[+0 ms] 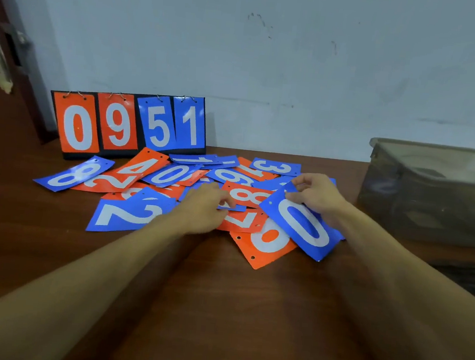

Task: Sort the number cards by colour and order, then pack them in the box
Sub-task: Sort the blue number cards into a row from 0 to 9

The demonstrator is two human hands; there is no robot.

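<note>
Hands: apart, both down in the heap. The right hand [316,196] pinches the top corner of the blue 0 card [302,228], which is lifted at a tilt. The left hand [201,208] lies on the cards with its fingertips at a blue one, grip impossible to call.
Number cards: a loose pile [172,176], red and blue mixed, spread under and beyond both hands, nothing sorted yet.
Box: the clear box [388,194] sits out past the right hand, apart from the pile.
Scoreboard: the stand [128,125] reads 0951, beyond the left hand.
Risk, drag: the cards overlap and look glossy, so pulling the 0 away could drag the red card [265,240] beneath it across the table [218,308].
Risk, misread: upside-down 6s and 9s could land in the wrong order.
Risk, colour: two cards clinging together could slip a red one into the blue stack.
</note>
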